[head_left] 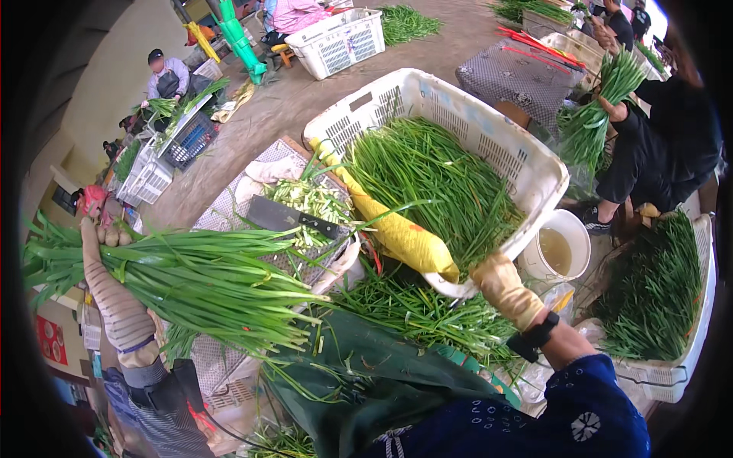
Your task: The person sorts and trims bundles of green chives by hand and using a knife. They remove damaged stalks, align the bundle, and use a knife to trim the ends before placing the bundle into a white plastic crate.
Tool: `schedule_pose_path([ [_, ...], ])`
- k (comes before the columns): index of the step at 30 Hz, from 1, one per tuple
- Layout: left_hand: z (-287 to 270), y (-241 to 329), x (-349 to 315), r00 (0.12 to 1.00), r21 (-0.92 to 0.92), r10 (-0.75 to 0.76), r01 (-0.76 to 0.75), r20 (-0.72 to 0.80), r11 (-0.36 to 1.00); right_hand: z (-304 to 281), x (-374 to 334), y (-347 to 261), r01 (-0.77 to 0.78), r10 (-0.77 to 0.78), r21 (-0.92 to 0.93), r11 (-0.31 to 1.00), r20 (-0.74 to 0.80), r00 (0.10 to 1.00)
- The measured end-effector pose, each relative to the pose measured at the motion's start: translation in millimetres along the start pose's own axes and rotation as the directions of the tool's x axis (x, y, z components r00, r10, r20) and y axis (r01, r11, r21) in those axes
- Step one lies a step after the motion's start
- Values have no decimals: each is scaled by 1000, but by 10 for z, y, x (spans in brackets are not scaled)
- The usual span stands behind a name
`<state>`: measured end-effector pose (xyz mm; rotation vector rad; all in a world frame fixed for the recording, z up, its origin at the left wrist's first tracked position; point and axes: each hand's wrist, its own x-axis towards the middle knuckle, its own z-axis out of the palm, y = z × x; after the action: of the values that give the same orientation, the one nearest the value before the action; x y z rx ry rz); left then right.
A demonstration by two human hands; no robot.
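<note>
Right hand on white crate, green leaves inside, liquid in bucket

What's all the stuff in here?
Leafy bunch: one, green, left
Cleaver: one, grey and black, left of centre
Chopped pieces: many, pale green, around cleaver
Big crate: one, white, centre
Long leaves: many, green, inside it
Yellow wrap: one, yellow, along crate's left rim
Bucket: one, white, right of crate
Blue crate: one, dark blue, upper left
Other crates: several, white, back and right
Co-workers: several, varied clothes, back and sides
Apron: one, dark green, bottom
Watch: one, black, right wrist
Right hand: one, tan glove, crate's near corner
Left hand: not clearly identifiable
</note>
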<state>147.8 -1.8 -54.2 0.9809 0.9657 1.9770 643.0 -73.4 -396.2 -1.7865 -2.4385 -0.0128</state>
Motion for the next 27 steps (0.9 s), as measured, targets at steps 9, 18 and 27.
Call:
schedule_pose_path([
  [9,218,-46,4,999,108,32,-34,17,994,-354,-192,-192,18,25,-93,996,440,898],
  [18,520,252,89,979,-22,-106,112,174,993,-1207,883,-1564,269,-196,909,320,-214,957],
  [27,425,726,296,958,-50,32,-18,285,999,-320,1407,-2334,-367,-511,558,-745,-121,851],
])
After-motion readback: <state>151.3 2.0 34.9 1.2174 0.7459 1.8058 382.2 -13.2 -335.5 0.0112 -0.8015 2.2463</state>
